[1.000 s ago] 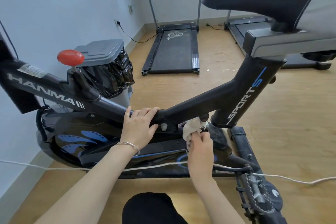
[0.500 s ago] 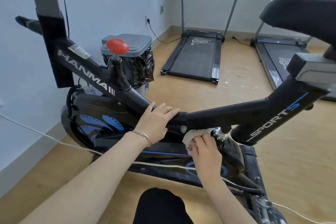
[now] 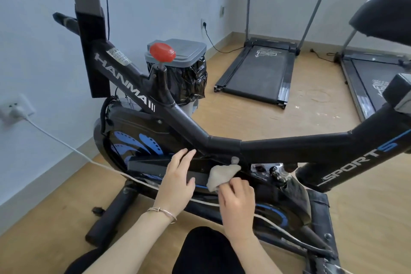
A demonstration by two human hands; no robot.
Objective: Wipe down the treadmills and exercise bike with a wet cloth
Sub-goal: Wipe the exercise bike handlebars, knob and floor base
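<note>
Low at the picture's middle, my right hand [image 3: 238,198] grips the crumpled beige cloth [image 3: 222,176] against the black exercise bike [image 3: 289,149], under its top tube; my left hand [image 3: 178,182] sits loose-fingered beside it. The cloth looks soft and limp; I judge the bike heavy, rigid, best steadied by that tube.

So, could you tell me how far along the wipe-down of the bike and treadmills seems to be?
Done: nothing I can confirm; no surface shows wipe marks. In hand: the right hand grips the cloth against the underside of the exercise bike frame; the left hand is open beside it. Left: likely the rest of the bike, plus the far treadmill and the right-hand treadmill.
</note>
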